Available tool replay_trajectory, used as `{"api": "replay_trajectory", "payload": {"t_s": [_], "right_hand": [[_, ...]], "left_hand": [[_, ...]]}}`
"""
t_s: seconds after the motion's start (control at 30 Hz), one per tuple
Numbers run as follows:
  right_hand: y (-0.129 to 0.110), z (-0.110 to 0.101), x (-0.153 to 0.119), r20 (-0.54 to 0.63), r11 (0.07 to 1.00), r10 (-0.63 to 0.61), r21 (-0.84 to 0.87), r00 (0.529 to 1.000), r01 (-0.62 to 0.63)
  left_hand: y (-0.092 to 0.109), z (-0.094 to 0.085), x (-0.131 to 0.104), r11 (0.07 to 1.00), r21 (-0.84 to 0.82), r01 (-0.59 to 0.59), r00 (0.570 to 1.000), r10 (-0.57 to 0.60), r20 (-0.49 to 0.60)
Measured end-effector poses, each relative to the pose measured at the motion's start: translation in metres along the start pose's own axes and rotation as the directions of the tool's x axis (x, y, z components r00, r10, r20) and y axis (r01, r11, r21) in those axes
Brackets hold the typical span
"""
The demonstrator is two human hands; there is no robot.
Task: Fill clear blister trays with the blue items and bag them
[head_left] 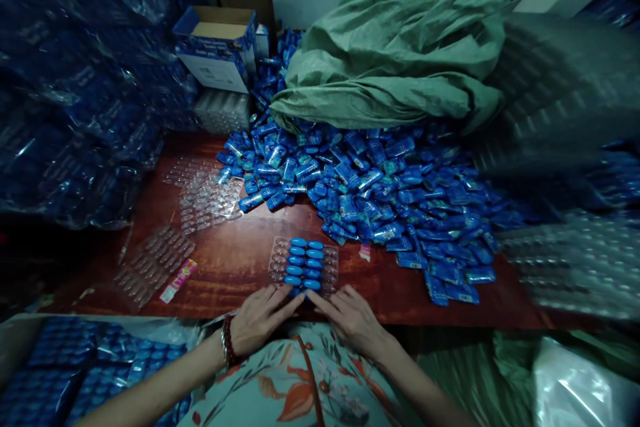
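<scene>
On the table in front of me lies a clear plastic blister tray (330, 267) with rows of oval pockets. Blue capsule-shaped pieces (297, 251) fill its two middle columns; the outer pockets on both sides hold none. My left hand (257, 317) rests at the tray's near left edge, fingers stretched out, one fingertip by the lowest blue pieces. From the other side, my right hand (355, 320) reaches in with its index finger extended to the same near end. Its other fingers are spread near the tray's right corner. The fingertips partly cover the tray's nearest row.
A heap of small blue packets (370, 180) spreads behind the tray, under a green cloth sack (400, 53). Clear trays (155, 263) and a pink label (179, 280) lie left. Stacked trays (575, 260) stand right. Wrapped blue packs (75, 93) and an open box (215, 47) are back left.
</scene>
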State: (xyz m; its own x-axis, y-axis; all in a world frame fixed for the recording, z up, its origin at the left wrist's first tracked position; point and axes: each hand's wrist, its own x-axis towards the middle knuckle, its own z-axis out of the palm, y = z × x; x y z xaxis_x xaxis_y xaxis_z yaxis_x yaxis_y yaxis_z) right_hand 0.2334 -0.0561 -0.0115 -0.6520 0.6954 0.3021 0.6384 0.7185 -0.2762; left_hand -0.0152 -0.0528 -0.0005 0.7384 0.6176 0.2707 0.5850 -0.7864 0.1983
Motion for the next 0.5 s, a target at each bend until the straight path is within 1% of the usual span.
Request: {"api": "replay_trajectory", "payload": {"t_s": [0.03,0.07,0.1,0.13,0.17,0.2,0.27,0.3,0.33,0.4,0.47,0.5], "right_hand": [[0.007,0.0,-0.003,-0.05,0.997,0.049,0.056,0.998,-0.046],[0.015,-0.001,-0.004,-0.116,0.989,0.119,0.107,0.986,-0.107],[0.024,0.0,-0.002,-0.186,0.972,0.208,0.147,0.96,-0.182],[0.034,0.0,0.001,-0.241,0.949,0.301,0.175,0.923,-0.263],[0.044,0.0,0.006,-0.279,0.921,0.382,0.191,0.881,-0.339],[0.055,-0.001,0.013,-0.306,0.895,0.443,0.196,0.842,-0.4],[0.076,-0.004,0.028,-0.35,0.851,0.524,0.178,0.777,-0.494],[0.085,-0.007,0.035,-0.367,0.831,0.551,0.155,0.749,-0.535],[0.093,-0.011,0.041,-0.378,0.81,0.572,0.121,0.728,-0.574],[0.105,-0.018,0.045,-0.356,0.756,0.62,0.031,0.7,-0.654],[0.111,-0.022,0.041,-0.275,0.709,0.672,-0.029,0.688,-0.705],[0.112,-0.023,0.037,-0.234,0.701,0.688,-0.035,0.687,-0.713]], "left_hand": [[-0.008,0.0,0.0,0.999,-0.018,0.034,0.997,-0.036,-0.069],[-0.018,0.001,0.003,0.995,-0.037,0.091,0.987,-0.096,-0.13],[-0.032,0.003,0.009,0.983,-0.059,0.172,0.968,-0.18,-0.175],[-0.048,0.007,0.019,0.959,-0.081,0.272,0.939,-0.283,-0.196],[-0.066,0.011,0.031,0.917,-0.094,0.388,0.895,-0.399,-0.199],[-0.084,0.015,0.045,0.873,-0.092,0.478,0.853,-0.487,-0.19],[-0.116,0.023,0.075,0.792,-0.001,0.61,0.785,-0.605,-0.133],[-0.128,0.026,0.088,0.766,0.032,0.641,0.765,-0.636,-0.105],[-0.136,0.029,0.098,0.751,0.056,0.657,0.753,-0.653,-0.084],[-0.142,0.032,0.108,0.751,0.061,0.657,0.754,-0.654,-0.063],[-0.137,0.031,0.103,0.777,-0.005,0.629,0.775,-0.628,-0.071],[-0.132,0.03,0.095,0.789,-0.082,0.609,0.785,-0.614,-0.079]]}}
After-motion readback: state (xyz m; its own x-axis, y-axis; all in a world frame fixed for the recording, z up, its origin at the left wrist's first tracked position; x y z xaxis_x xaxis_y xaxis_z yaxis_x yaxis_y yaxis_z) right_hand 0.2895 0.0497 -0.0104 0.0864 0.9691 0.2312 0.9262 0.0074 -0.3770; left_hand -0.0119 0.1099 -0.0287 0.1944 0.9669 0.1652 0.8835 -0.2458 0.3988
